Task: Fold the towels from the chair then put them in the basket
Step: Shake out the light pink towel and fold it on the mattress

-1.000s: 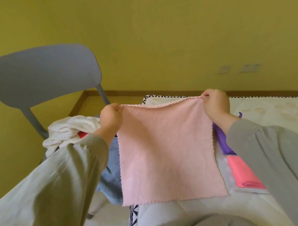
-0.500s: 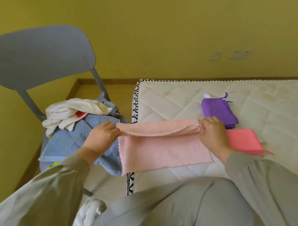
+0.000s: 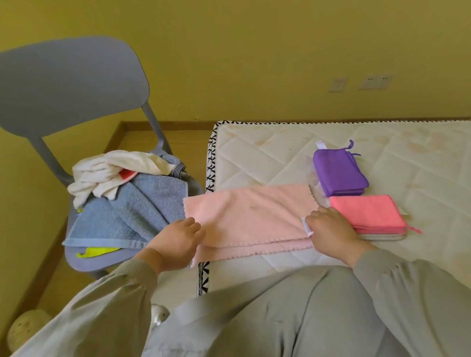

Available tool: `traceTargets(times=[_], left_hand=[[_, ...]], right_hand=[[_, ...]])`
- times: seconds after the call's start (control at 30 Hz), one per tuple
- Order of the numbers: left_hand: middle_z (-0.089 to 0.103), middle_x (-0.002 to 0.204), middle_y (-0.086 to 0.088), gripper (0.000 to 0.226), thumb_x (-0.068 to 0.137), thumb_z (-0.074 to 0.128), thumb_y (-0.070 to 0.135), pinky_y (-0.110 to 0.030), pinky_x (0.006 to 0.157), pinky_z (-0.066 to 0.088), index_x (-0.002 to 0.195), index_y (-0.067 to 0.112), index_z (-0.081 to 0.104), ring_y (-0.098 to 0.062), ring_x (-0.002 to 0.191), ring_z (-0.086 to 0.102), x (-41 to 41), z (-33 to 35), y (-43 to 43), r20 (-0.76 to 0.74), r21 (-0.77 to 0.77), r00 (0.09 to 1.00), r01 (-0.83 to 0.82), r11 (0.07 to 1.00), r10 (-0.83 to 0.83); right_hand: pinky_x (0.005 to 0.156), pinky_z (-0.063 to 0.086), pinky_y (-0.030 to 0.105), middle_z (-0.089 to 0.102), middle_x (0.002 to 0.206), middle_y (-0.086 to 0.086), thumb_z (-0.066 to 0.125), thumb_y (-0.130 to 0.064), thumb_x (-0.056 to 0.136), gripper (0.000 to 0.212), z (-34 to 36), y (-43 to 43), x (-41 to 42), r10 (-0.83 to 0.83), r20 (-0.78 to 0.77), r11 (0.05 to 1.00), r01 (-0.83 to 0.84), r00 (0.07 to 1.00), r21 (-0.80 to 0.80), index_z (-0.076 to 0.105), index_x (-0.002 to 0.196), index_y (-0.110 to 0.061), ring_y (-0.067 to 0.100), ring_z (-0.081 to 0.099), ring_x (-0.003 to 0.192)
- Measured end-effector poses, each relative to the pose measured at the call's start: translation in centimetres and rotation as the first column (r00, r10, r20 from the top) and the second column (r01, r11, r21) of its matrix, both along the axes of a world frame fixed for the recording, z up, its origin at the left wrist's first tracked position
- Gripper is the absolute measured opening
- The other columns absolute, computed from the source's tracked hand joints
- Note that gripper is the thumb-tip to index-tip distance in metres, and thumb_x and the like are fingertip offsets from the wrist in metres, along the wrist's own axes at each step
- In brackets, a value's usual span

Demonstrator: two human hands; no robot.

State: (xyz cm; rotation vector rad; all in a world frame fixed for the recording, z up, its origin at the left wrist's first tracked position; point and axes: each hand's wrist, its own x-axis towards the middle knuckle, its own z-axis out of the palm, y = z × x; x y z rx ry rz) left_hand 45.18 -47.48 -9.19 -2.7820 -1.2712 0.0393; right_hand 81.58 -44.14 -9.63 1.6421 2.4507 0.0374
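A light pink towel [image 3: 246, 215] lies folded in half across the near left corner of the mattress [image 3: 423, 170]. My left hand [image 3: 175, 243] grips its near left corner and my right hand [image 3: 331, 233] pinches its near right corner by a small white label. On the grey chair [image 3: 63, 86] to the left lie a crumpled white cloth [image 3: 107, 173], a blue towel [image 3: 138, 209] and a yellow-green cloth [image 3: 97, 251] under it. I cannot make out a basket for certain.
A folded purple towel [image 3: 339, 173] and a folded coral-pink towel [image 3: 368, 213] on a pale one lie on the mattress right of my right hand. A pale round object [image 3: 27, 327] sits on the floor at the lower left. My grey-clad legs fill the foreground.
The pink towel, held up spread a second ago, was laid on the mattress. Both hands drew its far edge toward me, folding it in half.
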Motion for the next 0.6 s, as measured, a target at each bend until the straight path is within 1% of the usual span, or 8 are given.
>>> traceTargets(times=[0.2,0.27,0.33,0.4,0.47,0.5,0.53,0.6], left_hand=[[0.052,0.069,0.003,0.016,0.053,0.069,0.011,-0.027,0.057,0.046,0.060,0.018,0.057,-0.019,0.065,0.050,0.1,-1.2,-0.4,-0.139,-0.072,0.984,0.101,0.992,-0.111],[0.054,0.089,0.001,0.009,0.072,0.054,0.018,-0.030,0.074,0.042,0.078,0.018,0.061,-0.020,0.085,0.047,0.5,-2.0,-0.1,-0.256,-0.144,0.961,0.066,0.987,-0.102],[0.051,0.099,0.000,0.026,0.085,0.037,0.026,-0.032,0.082,0.037,0.090,0.017,0.061,-0.021,0.094,0.042,0.9,-2.4,0.1,-0.296,-0.211,0.954,-0.019,0.977,-0.045],[0.053,0.090,-0.001,0.034,0.085,0.034,0.031,-0.033,0.074,0.039,0.077,0.014,0.063,-0.023,0.087,0.048,1.9,-1.8,0.2,-0.184,-0.180,0.983,-0.031,0.983,-0.002],[0.054,0.076,-0.006,0.035,0.079,0.038,0.028,-0.031,0.063,0.038,0.061,0.009,0.060,-0.027,0.074,0.053,3.2,-1.8,0.7,-0.012,-0.100,0.998,-0.055,0.993,0.055],[0.055,0.078,-0.009,0.031,0.080,0.041,0.025,-0.032,0.063,0.038,0.063,0.007,0.061,-0.030,0.075,0.054,4.1,-1.8,1.1,0.074,-0.087,0.992,-0.099,0.991,0.105],[0.057,0.087,-0.012,0.026,0.084,0.044,0.020,-0.035,0.067,0.039,0.074,0.005,0.063,-0.032,0.084,0.054,5.1,-1.9,1.7,0.114,-0.101,0.979,-0.159,0.982,0.170],[0.052,0.122,-0.014,0.031,0.091,0.041,0.016,-0.039,0.089,0.038,0.113,0.006,0.059,-0.032,0.114,0.046,7.3,-2.5,2.7,0.078,-0.178,0.946,-0.298,0.938,0.315]], right_hand=[[0.084,0.031,0.029,0.060,0.102,0.000,0.051,-0.011,0.074,0.025,-0.3,-0.1,-0.3,0.060,0.131,0.996,-0.051,0.990,-0.074,0.060,0.095,-0.019,0.021,0.048,0.104],[0.087,0.032,0.031,0.060,0.106,0.002,0.050,-0.013,0.078,0.026,-0.4,-0.1,-0.3,0.072,0.167,0.989,-0.048,0.983,-0.142,0.062,0.101,-0.017,0.022,0.048,0.107],[0.087,0.033,0.032,0.062,0.107,0.005,0.048,-0.019,0.082,0.025,-0.7,-0.3,-0.3,0.040,0.153,0.980,-0.008,0.987,-0.199,0.063,0.102,-0.014,0.024,0.049,0.107],[0.086,0.035,0.032,0.064,0.102,0.006,0.044,-0.027,0.083,0.029,-0.6,-0.3,-0.5,-0.014,0.115,0.986,0.032,0.993,-0.161,0.065,0.096,-0.012,0.024,0.052,0.103],[0.084,0.037,0.033,0.064,0.097,0.007,0.040,-0.030,0.085,0.033,-0.5,0.0,-1.2,-0.046,0.049,0.998,0.048,0.998,-0.041,0.066,0.091,-0.011,0.025,0.054,0.097],[0.083,0.038,0.034,0.063,0.096,0.008,0.040,-0.029,0.086,0.032,-0.5,0.4,-1.6,-0.062,0.005,0.998,0.062,0.998,0.013,0.066,0.090,-0.011,0.026,0.054,0.096],[0.083,0.038,0.035,0.062,0.097,0.008,0.040,-0.027,0.087,0.031,-0.5,0.8,-2.1,-0.084,-0.041,0.995,0.086,0.996,0.049,0.065,0.092,-0.010,0.026,0.053,0.097],[0.085,0.038,0.035,0.059,0.106,0.008,0.039,-0.024,0.091,0.028,-0.7,1.6,-3.1,-0.129,-0.088,0.989,0.135,0.988,0.060,0.061,0.102,-0.011,0.026,0.050,0.104]])
